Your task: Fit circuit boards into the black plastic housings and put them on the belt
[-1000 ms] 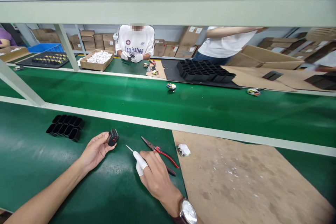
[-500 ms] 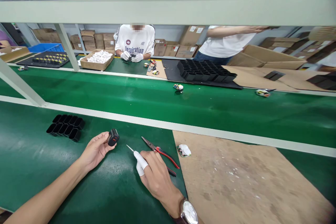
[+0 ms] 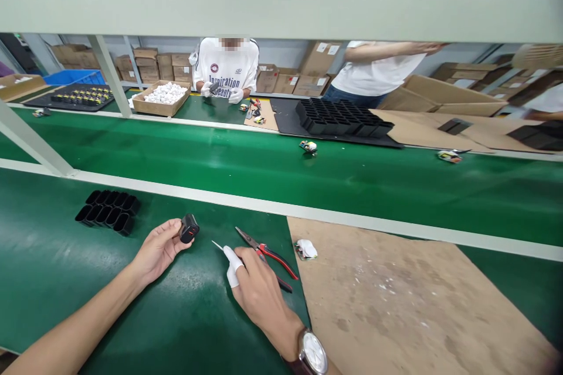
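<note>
A small black casing [image 3: 189, 228] with orange marks on its end is held up between the fingertips of my left hand [image 3: 159, 250]. My right hand [image 3: 259, 287], with white covers on finger and thumb, pinches a thin pointed tool [image 3: 217, 245] whose tip points toward the casing without touching it. Red-handled pliers [image 3: 272, 256] lie beside and partly behind my right hand. A small white-topped component [image 3: 306, 249] rests on the left edge of the brown board [image 3: 387, 299]. To the left, several open black casings [image 3: 108, 211] stand in rows on the green table [image 3: 176, 316].
Beyond a pale rail [image 3: 246, 205], a green belt [image 3: 197, 152] carries components [image 3: 308, 147]. Across it, a gloved person [image 3: 226, 70] holds a dark part, near a box of white pieces [image 3: 162, 98] and black casings [image 3: 343, 119]. A beam [image 3: 264, 14] crosses overhead.
The components on the belt have shifted right. Across the belt, the person's gloved hands have moved apart, one holding a dark part. My hands keep nearly the same pose.
</note>
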{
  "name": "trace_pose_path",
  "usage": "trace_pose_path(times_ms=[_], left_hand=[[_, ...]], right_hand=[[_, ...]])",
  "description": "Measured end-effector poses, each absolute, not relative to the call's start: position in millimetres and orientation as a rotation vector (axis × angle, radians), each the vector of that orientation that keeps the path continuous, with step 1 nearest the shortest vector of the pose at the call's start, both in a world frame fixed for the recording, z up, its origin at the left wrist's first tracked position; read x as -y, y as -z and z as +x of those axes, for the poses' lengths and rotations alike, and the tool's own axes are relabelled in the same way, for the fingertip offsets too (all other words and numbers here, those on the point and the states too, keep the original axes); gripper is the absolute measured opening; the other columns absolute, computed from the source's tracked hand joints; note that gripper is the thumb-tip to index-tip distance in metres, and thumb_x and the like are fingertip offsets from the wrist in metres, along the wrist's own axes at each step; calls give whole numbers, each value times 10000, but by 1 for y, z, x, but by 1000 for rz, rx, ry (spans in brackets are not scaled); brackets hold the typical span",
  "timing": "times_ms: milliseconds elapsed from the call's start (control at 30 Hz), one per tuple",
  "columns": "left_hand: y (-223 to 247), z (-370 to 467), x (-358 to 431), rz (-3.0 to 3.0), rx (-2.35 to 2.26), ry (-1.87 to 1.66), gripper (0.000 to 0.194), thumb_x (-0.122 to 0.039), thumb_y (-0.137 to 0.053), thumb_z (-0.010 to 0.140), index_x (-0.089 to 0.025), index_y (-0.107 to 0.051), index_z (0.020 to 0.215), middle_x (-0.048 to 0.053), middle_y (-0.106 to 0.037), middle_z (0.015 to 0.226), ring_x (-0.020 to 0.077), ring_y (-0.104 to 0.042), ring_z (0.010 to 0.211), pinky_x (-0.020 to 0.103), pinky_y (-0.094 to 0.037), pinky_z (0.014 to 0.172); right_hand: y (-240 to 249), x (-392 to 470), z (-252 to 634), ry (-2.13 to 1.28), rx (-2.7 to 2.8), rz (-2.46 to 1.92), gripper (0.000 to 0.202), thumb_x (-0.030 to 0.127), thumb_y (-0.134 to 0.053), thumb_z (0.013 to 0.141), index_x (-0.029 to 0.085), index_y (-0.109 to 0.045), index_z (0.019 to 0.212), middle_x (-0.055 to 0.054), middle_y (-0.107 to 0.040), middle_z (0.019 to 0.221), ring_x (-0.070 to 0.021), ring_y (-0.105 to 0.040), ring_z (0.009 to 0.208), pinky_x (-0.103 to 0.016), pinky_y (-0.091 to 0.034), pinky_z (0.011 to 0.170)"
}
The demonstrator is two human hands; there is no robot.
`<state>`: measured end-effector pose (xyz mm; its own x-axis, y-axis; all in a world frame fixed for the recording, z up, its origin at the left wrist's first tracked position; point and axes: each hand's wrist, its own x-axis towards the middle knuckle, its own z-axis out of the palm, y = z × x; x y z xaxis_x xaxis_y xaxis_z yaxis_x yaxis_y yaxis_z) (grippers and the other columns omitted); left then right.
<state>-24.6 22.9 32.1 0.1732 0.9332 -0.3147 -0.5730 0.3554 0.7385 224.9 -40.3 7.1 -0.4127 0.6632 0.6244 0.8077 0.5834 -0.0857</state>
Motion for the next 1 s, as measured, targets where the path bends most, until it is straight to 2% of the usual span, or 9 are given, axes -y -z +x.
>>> trace_pose_path(times_ms=[100, 300, 433, 533, 667, 767, 867, 1000], left_hand=[[-32, -25, -23, 524, -840, -1142, 244, -245, -925, 814, -102, -782, 952, 85, -776, 900, 170, -767, 787, 250, -689, 735], [-30, -27, -23, 541, -826, -1138, 221, -258, -914, 830, -113, -780, 929, 71, -772, 878, 171, -767, 803, 250, -688, 746], [-32, -28, -24, 529, -838, -1131, 264, -275, -938, 801, -113, -782, 941, 80, -779, 899, 188, -774, 830, 261, -689, 757], [-33, -31, -25, 512, -856, -1132, 292, -275, -955, 776, -113, -786, 950, 87, -780, 919, 190, -769, 826, 266, -690, 752], [-33, -34, -26, 506, -862, -1132, 274, -265, -947, 784, -114, -788, 948, 84, -766, 922, 181, -753, 819, 269, -689, 746], [-32, -34, -28, 506, -861, -1126, 263, -258, -948, 779, -115, -786, 929, 71, -748, 897, 178, -742, 812, 276, -691, 747], [-32, -33, -28, 495, -872, -1124, 269, -256, -962, 756, -114, -781, 894, 64, -738, 885, 182, -740, 813, 283, -693, 751], [-34, -32, -27, 491, -879, -1130, 256, -258, -954, 762, -121, -775, 883, 64, -738, 893, 191, -743, 823, 278, -690, 738]], right_hand=[[-7, 40, 223, 359, 2285, -1257, 285, 2, -435, 946, 137, -658, 1060, -114, -632, 981, -232, -566, 789, -341, -482, 573], [-10, 32, 242, 382, 2283, -1493, 298, -28, -481, 855, 135, -676, 1010, -163, -650, 1145, -287, -605, 969, -352, -530, 670], [-22, 24, 270, 129, 2326, -1722, 263, 1, -517, 874, 174, -686, 978, -88, -661, 1017, -204, -622, 798, -307, -484, 663], [-32, 24, 286, 68, 2375, -1809, 235, 33, -550, 899, 194, -704, 978, -50, -645, 949, -155, -582, 679, -283, -432, 632], [-34, 34, 299, 157, 2467, -1816, 258, 12, -589, 822, 200, -694, 965, -51, -631, 965, -146, -563, 659, -267, -381, 557], [-28, 42, 304, 189, 2517, -1752, 322, -27, -564, 782, 197, -675, 985, -55, -628, 995, -144, -565, 634, -271, -410, 544], [-20, 46, 304, 202, 2516, -1725, 383, -47, -543, 794, 192, -660, 1068, -58, -628, 1020, -144, -583, 641, -274, -456, 572], [-16, 46, 302, 229, 2556, -1717, 361, -25, -563, 839, 191, -657, 1112, -63, -627, 1041, -139, -582, 635, -273, -449, 554]])
